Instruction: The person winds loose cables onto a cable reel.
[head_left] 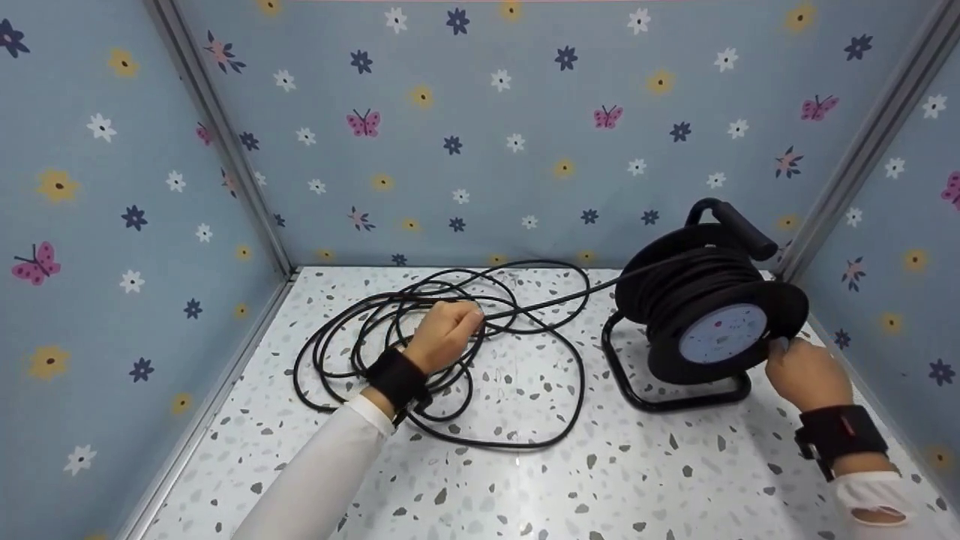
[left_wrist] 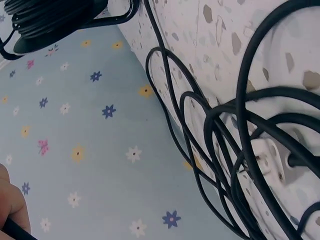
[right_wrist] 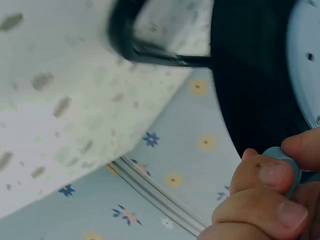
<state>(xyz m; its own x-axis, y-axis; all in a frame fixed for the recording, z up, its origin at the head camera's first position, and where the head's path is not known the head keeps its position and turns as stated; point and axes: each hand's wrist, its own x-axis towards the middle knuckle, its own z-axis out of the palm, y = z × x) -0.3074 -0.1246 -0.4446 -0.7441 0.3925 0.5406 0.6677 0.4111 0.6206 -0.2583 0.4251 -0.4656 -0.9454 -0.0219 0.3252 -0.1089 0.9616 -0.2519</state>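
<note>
A black cable reel [head_left: 701,300] stands on its tubular frame at the right of the floor, with black cable wound thickly on its drum. My right hand [head_left: 810,377] pinches a small grey-blue crank knob [right_wrist: 280,153] at the rim of the reel's front disc, fingers curled round it. To the left, my left hand [head_left: 444,337] grips the black cable [head_left: 559,301], which runs taut from there up to the drum. Loose cable loops lie on the floor around and below this hand. A white plug [left_wrist: 269,161] shows among them in the left wrist view.
The white speckled floor [head_left: 517,495] is bounded by blue flowered panels [head_left: 517,172] at the back and both sides, joined by grey metal corner strips [head_left: 225,135]. The reel's carrying handle [head_left: 744,229] rises close to the back panel.
</note>
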